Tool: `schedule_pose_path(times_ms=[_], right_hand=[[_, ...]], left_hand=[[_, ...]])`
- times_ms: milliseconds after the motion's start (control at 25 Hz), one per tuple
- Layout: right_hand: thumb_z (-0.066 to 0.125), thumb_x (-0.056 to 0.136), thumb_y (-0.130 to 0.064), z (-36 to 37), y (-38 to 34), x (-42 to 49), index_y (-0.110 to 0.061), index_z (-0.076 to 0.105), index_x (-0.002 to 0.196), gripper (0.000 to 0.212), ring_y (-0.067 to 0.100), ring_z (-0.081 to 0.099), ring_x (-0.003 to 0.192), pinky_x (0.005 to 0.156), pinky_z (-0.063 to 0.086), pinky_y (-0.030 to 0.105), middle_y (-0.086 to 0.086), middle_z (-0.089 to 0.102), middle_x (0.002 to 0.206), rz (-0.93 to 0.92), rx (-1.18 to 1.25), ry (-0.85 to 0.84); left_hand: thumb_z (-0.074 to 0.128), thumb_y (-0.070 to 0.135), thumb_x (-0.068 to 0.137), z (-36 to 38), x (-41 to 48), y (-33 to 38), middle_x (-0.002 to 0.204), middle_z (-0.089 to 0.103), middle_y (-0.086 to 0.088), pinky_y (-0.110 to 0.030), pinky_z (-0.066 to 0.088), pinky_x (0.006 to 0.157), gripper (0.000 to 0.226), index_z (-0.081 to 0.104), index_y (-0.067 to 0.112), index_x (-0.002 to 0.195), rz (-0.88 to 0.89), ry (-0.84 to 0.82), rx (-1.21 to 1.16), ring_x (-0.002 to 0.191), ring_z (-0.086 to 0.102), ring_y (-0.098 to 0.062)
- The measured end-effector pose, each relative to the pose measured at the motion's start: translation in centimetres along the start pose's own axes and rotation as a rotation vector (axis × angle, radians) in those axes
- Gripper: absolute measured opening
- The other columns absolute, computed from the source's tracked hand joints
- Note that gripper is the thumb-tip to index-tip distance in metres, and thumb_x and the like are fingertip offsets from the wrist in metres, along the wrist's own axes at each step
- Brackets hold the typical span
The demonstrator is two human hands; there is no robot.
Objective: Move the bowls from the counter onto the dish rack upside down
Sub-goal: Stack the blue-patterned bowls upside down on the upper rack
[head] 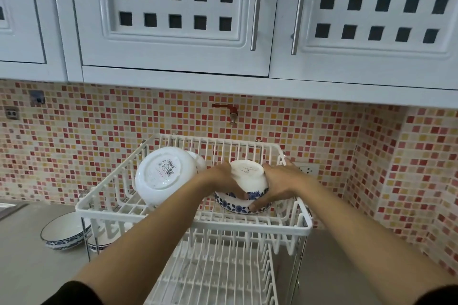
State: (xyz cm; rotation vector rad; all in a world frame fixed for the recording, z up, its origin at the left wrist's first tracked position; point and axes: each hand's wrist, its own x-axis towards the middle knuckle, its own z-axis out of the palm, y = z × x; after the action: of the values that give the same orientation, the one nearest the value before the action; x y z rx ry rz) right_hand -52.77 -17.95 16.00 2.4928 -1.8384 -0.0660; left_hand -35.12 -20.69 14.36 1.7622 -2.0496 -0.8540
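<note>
A white two-tier dish rack [304, 226] stands on the grey counter. On its upper tier a white bowl with a blue flower band [245, 178] sits upside down, rim on the wires. My left hand [223, 181] grips its left side and my right hand [277, 183] grips its right side. To the left on the same tier a plain white bowl [164, 174] leans tilted, its labelled base facing me. A blue-rimmed bowl [65, 230] stands upright on the counter left of the rack, and another one [99, 246] shows partly behind the rack's leg.
The rack's lower tier [218, 275] holds nothing visible. A red wall tap [229, 110] sticks out of the mosaic tiles above the rack. White cabinets [173, 20] hang overhead. A sink edge [10, 208] shows at far left, a wall socket [307, 170] right of the rack.
</note>
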Motion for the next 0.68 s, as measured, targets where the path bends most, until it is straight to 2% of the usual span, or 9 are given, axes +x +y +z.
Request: schedule_pose_path(times_ms=[120,240,320,360,440,520,680], right_hand=[[0.062,0.051,-0.084,0.2,0.2,0.3,-0.031,0.030,0.140,0.108,0.020,0.048,0.130,0.119,0.006,0.052,-0.007,0.052,0.140,-0.018,-0.020,-0.005],[0.063,0.045,-0.085,0.4,0.7,0.8,-0.034,0.034,0.137,0.109,0.020,0.051,0.127,0.119,0.008,0.050,-0.009,0.056,0.135,-0.008,0.027,0.001],[0.062,0.047,-0.085,0.6,0.7,1.1,-0.032,0.036,0.136,0.107,0.019,0.052,0.124,0.118,0.012,0.048,-0.009,0.059,0.133,-0.027,0.023,0.023],[0.061,0.049,-0.085,0.8,0.6,1.1,-0.030,0.036,0.136,0.105,0.020,0.053,0.121,0.114,0.021,0.045,-0.007,0.060,0.131,-0.035,0.002,0.041],[0.059,0.055,-0.084,1.1,0.5,1.2,-0.024,0.038,0.133,0.101,0.023,0.056,0.110,0.089,0.039,0.036,-0.001,0.063,0.123,-0.042,-0.071,0.086],[0.058,0.059,-0.083,1.3,0.5,1.3,-0.020,0.038,0.133,0.099,0.023,0.059,0.101,0.073,0.040,0.031,0.001,0.063,0.118,-0.044,-0.118,0.099],[0.055,0.058,-0.085,1.5,0.6,1.5,-0.017,0.033,0.137,0.106,0.024,0.061,0.102,0.073,0.045,0.034,0.003,0.063,0.120,-0.034,-0.149,0.090]], left_hand=[[0.085,0.044,0.043,0.0,-2.3,0.8,0.138,0.051,-0.005,-0.042,0.050,0.100,0.118,0.029,0.019,0.144,0.005,0.047,0.107,0.123,0.052,-0.027],[0.082,0.040,0.066,0.7,-3.3,1.0,0.161,0.011,-0.011,-0.041,0.031,0.116,0.123,0.001,0.010,0.153,0.073,0.116,0.313,0.147,0.021,-0.030],[0.080,0.037,0.071,1.0,-3.4,1.0,0.162,0.001,-0.012,-0.038,0.028,0.116,0.121,-0.004,0.006,0.153,0.096,0.130,0.352,0.148,0.017,-0.030],[0.079,0.036,0.072,1.0,-3.4,0.9,0.161,0.004,-0.013,-0.037,0.030,0.115,0.119,-0.002,0.004,0.153,0.099,0.136,0.360,0.147,0.020,-0.030],[0.078,0.034,0.073,1.0,-3.1,0.8,0.157,0.019,-0.015,-0.035,0.034,0.112,0.111,0.006,0.002,0.151,0.103,0.161,0.367,0.141,0.030,-0.030],[0.078,0.032,0.074,1.0,-3.0,0.8,0.150,0.031,-0.015,-0.035,0.039,0.108,0.103,0.016,0.002,0.149,0.112,0.182,0.378,0.135,0.039,-0.030],[0.076,0.030,0.077,1.2,-3.0,0.9,0.145,0.038,-0.014,-0.034,0.042,0.103,0.089,0.026,0.001,0.145,0.130,0.194,0.417,0.129,0.044,-0.030]])
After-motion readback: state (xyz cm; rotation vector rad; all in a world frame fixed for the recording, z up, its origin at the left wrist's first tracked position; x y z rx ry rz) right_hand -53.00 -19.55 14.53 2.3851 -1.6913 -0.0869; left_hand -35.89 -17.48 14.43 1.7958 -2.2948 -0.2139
